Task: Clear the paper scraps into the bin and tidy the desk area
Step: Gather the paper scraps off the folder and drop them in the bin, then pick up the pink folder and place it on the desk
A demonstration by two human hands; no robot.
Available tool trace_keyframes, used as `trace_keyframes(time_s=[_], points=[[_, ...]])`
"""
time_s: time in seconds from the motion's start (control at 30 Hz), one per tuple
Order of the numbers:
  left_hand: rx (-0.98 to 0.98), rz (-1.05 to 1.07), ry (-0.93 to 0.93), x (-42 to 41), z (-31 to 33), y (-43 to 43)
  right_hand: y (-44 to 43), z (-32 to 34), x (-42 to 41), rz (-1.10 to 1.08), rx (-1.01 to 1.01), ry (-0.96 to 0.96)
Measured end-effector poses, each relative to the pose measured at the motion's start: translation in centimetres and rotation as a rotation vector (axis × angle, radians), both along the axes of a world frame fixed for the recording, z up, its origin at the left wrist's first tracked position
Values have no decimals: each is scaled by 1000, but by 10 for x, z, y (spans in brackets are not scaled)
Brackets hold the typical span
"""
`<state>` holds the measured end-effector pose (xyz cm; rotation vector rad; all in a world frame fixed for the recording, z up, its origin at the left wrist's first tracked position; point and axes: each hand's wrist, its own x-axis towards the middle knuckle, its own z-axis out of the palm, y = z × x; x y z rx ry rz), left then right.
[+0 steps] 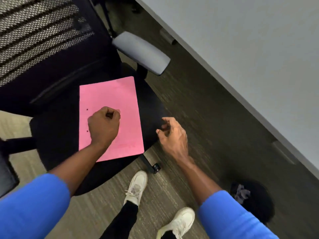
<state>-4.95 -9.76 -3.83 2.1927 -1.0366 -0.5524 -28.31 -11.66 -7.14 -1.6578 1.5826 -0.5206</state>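
A pink sheet of paper (114, 104) lies flat on the black seat of an office chair (57, 135). Two small dark specks sit on the sheet near its left edge. My left hand (103, 125) hovers over the lower part of the sheet, curled into a fist; whether anything is inside it I cannot see. My right hand (172, 135) hangs just off the seat's right edge, fingers loosely curled with thumb and fingertips close together, and nothing visible between them. A black round bin (257, 200) with crumpled scraps in it stands on the floor at the lower right.
The chair has a mesh back (38, 31) and a grey armrest (141, 52). A grey desk top (250, 49) fills the upper right. My white shoes (136, 187) stand on the striped carpet beside a chair caster (156, 167).
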Motion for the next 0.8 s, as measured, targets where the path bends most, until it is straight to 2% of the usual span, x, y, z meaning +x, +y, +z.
trace_keyframes(time_s=[0.13, 0.33, 0.57, 0.8], points=[[58, 62, -156, 51, -2, 2, -9, -3, 48, 25, 28, 18], [206, 217, -169, 102, -21, 15, -11, -7, 95, 33, 72, 119], [245, 447, 86, 109, -35, 31, -7, -11, 117, -101, 152, 184], [313, 437, 302, 112, -29, 35, -4, -8, 115, -141, 218, 45]])
